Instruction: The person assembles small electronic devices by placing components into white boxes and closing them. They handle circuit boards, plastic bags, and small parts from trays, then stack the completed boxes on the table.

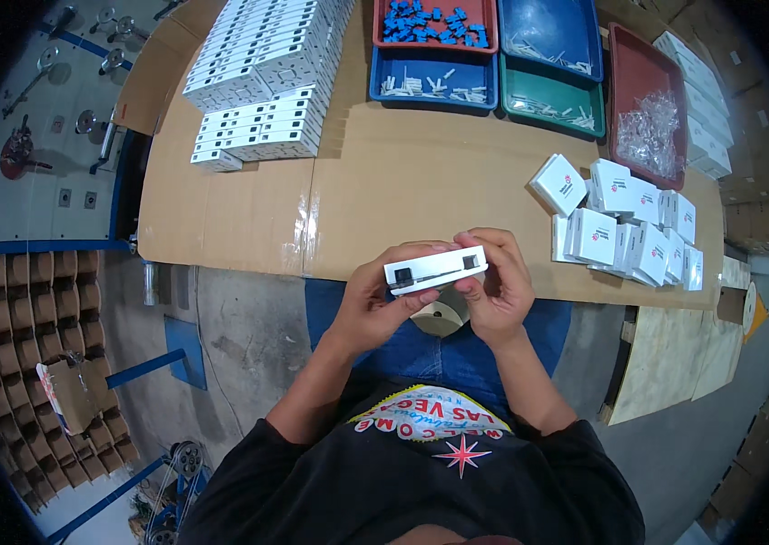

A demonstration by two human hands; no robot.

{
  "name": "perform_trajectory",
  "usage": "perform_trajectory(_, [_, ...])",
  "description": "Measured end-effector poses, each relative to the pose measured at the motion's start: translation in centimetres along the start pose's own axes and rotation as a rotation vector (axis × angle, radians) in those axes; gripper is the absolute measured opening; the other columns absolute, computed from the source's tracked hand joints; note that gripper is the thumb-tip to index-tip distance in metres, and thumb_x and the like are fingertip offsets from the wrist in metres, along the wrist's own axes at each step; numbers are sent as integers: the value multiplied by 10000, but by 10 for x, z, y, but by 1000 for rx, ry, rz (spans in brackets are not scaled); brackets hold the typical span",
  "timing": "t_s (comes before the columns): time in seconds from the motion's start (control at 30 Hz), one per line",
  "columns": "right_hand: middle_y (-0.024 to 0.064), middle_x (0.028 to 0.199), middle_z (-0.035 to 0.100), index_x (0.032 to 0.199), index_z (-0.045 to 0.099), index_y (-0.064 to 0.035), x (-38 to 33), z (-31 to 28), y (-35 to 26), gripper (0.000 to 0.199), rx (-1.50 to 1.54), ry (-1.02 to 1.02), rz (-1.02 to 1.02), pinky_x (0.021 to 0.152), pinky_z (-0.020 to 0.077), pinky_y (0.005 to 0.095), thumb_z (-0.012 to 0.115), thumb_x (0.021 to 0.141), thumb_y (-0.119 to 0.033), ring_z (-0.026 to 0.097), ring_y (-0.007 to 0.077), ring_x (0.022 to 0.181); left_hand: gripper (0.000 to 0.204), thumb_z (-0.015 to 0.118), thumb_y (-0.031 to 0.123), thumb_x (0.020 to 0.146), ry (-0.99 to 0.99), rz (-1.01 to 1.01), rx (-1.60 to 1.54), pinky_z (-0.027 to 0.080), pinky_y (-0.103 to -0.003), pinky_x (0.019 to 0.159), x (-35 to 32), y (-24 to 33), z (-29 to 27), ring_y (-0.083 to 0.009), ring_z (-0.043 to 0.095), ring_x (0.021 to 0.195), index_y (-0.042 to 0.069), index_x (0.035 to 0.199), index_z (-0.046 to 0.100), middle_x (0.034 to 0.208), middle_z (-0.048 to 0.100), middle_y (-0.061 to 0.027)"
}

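Observation:
Between my two hands is a flat white plastic case (437,262), its narrow side turned up, with a dark square opening near each end and a thin dark gap along its lower edge. My left hand (368,295) closes on the left end, thumb below and fingers behind. Around the right end, my right hand (503,289) is closed, with thumb and bent fingers against it. The case is in the air, just in front of the table's near edge and over my lap. Its back face is hidden.
On the cardboard-covered table (402,182) stand tall stacks of similar white cases (266,64) at far left. Trays hold blue parts (434,23), white pins (430,88) and clear plastic pieces (648,132). Small white packets (596,238) are piled at right.

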State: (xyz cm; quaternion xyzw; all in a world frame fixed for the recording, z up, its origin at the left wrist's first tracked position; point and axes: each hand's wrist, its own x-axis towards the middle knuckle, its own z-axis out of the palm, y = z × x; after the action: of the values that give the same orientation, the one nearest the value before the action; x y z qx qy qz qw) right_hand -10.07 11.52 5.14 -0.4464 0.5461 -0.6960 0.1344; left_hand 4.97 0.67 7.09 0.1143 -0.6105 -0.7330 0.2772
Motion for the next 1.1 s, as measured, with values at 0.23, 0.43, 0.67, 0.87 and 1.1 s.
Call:
perform_trajectory(0.23, [188, 1291, 610, 1419, 538, -1, 0, -2, 6, 690, -12, -18, 68, 920, 531, 356, 839, 857, -265, 638, 264, 1099, 463, 671, 125, 1006, 94, -211, -37, 501, -314, 1005, 1, 7, 7, -154, 614, 1189, 6, 1429, 527, 1302, 647, -89])
perform_trajectory(0.43, [194, 1478, 504, 1508, 466, -44, 17, -7, -9, 957, -255, -206, 21, 1046, 496, 427, 929, 704, -281, 549, 339, 1312, 332, 624, 251, 1049, 263, -469, -209, 532, -289, 907, 11, -5, -1, -104, 642, 1049, 19, 1284, 600, 1130, 691, -43])
perform_trajectory(0.67, [189, 1516, 484, 1494, 486, -51, 21, -19, -7, 998, -349, -398, 40, 1117, 452, 443, 951, 635, -258, 517, 356, 1369, 665, 383, 534, 1088, 86, -462, -537, 498, -390, 1066, 13, -4, 0, -216, 550, 1328, 166, 1626, 253, 1498, 493, -84])
perform_trajectory(0.87, [192, 1515, 496, 1429, 534, -93, 17, -22, 0, 883, -263, -363, 19, 1073, 493, 457, 934, 655, -236, 535, 363, 1359, 700, 327, 558, 1091, 12, -367, -628, 385, -447, 1177, 9, -15, 11, -262, 436, 1447, 211, 1664, 125, 1598, 387, -85])
perform_trajectory(1.1, [211, 1557, 454, 1408, 544, -126, 18, -21, 2, 851, -254, -334, -125, 1092, 489, 477, 937, 654, -170, 506, 405, 1394, 801, 417, 583, 1061, 20, -281, -526, 353, -423, 1188, 3, -17, 14, -265, 416, 1455, 79, 1641, 190, 1604, 369, -134])
